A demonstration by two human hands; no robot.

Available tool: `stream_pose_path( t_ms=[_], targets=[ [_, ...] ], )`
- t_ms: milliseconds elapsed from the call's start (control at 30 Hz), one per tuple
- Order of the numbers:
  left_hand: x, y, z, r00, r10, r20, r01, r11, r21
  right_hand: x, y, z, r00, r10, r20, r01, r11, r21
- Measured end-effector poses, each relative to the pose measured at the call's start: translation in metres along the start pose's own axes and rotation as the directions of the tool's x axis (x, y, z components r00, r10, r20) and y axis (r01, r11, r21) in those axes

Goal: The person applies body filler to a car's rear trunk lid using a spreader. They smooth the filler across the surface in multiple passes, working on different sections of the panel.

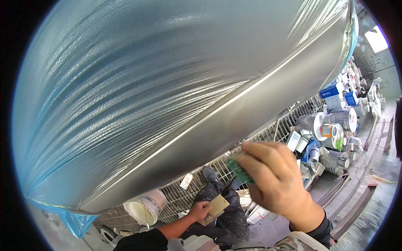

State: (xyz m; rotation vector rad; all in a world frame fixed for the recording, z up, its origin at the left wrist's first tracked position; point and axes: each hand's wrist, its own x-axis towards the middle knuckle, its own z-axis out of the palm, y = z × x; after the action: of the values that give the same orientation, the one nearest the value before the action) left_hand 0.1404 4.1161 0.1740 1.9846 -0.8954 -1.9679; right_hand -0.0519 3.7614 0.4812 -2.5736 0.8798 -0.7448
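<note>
My right hand (274, 178) is raised in front of a smooth grey painted panel (234, 121), its fingers curled round a green pad (239, 169). Motion blurs the pad, and the fingers cover part of it. Lower down, my left hand (199, 211) pinches a flat tan sheet (218, 205) that looks like sandpaper, held in front of my dark trousers. The panel forms a long band running from lower left to upper right. Above it, creased clear-blue plastic film (142, 83) covers a large surface.
A white bucket (157, 200) stands on the metal floor grating (121, 218) at the lower left. A white tag (186, 181) lies near my shoes. Several cans, cups and boxes crowd the right side, including a clear plastic container (309, 124) and a blue-and-white box (333, 98).
</note>
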Motion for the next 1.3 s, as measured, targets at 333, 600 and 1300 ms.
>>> stream_pose_path(
  t_ms=[333, 600, 1300],
  targets=[
    [-0.002, 0.001, 0.001, 1.0, -0.005, -0.009, 0.006, 1.0, 0.029, 0.037, 0.024, 0.02, 0.891, -0.324, -0.319, 0.241, 0.931, -0.273],
    [-0.001, -0.003, 0.0, 1.0, -0.001, -0.01, 0.001, 1.0, -0.017, 0.031, 0.026, 0.031, 0.93, -0.272, -0.247, 0.209, 0.945, -0.253],
    [0.006, -0.012, -0.01, 0.999, 0.046, 0.027, -0.046, 0.999, -0.008, 0.042, 0.024, 0.025, 0.899, -0.305, -0.315, 0.217, 0.934, -0.285]
  ],
)
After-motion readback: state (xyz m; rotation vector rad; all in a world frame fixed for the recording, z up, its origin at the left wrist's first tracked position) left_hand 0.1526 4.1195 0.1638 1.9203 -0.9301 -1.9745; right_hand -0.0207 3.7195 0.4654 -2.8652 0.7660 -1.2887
